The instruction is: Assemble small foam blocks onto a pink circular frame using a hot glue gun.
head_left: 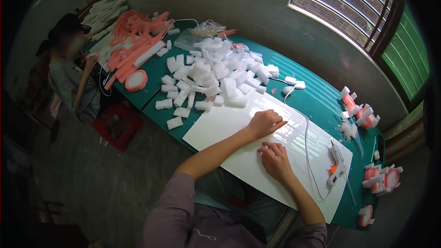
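Note:
A large white sheet lies on the green table in front of me. My left hand rests on the sheet with its fingers curled, knuckles up. My right hand lies just below it on the same sheet, fingers bent, fingertips pressing the surface. Whether either hand holds a small piece is hidden by the fingers. A heap of white foam blocks sits beyond the sheet. A white glue gun with an orange trigger lies on the sheet to the right, its white cord running up past my hands.
Pink foam strips and a pink-and-white ring lie at the far left end, where another seated person works. Finished pink-and-white foam pieces and more such pieces sit along the right edge. A red stool stands on the floor.

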`<state>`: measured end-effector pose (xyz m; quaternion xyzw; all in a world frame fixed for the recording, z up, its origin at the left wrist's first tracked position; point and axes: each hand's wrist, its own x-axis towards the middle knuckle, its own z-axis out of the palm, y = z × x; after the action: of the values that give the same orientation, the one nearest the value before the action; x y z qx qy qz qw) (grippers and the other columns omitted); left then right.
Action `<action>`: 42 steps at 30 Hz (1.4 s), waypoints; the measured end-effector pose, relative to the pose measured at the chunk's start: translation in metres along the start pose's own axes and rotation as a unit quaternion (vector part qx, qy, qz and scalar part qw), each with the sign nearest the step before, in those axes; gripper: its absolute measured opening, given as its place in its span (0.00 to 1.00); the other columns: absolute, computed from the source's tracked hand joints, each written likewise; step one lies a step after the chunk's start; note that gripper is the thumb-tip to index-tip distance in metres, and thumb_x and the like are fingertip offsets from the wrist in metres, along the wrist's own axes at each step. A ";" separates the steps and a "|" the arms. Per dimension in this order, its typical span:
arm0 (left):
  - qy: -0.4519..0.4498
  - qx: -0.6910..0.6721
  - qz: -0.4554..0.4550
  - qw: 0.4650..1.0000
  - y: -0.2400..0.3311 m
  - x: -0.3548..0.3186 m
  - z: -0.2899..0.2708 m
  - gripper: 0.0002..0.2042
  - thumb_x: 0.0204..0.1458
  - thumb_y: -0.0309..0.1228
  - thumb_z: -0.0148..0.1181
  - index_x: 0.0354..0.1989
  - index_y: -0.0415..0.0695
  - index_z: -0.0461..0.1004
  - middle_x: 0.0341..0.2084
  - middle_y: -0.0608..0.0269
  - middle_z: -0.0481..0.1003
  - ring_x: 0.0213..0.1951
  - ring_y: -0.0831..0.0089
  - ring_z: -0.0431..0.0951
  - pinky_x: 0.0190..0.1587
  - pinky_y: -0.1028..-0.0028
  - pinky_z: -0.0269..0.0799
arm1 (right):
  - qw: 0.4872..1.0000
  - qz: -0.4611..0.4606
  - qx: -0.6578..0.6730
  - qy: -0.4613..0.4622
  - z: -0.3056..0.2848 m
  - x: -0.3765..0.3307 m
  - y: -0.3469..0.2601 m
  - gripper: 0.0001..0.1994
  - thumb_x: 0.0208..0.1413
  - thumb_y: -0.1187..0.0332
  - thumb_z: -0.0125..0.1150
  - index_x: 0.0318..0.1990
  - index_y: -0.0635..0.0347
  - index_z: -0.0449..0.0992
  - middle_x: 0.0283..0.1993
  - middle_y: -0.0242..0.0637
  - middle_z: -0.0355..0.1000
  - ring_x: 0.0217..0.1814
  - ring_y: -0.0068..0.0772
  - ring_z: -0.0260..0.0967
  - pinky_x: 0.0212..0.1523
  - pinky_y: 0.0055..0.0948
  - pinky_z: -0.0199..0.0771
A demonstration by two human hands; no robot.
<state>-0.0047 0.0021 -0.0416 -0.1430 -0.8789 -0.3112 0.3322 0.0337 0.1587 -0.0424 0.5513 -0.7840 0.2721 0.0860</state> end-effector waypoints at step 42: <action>0.422 0.211 -0.218 0.854 -0.193 -0.017 -0.309 0.30 0.41 0.42 0.62 0.50 0.37 0.61 0.47 0.54 0.65 0.49 0.63 0.65 0.50 0.68 0.60 | 0.791 0.532 -0.293 0.081 -0.159 -0.141 0.041 0.16 0.45 0.58 0.57 0.20 0.65 0.72 0.17 0.41 0.67 0.20 0.40 0.66 0.22 0.35 0.65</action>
<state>0.0723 -0.3448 0.0407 0.2705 -0.7073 -0.2129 0.6174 0.0232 0.3674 0.0157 -0.0283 -0.9856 0.0761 0.1481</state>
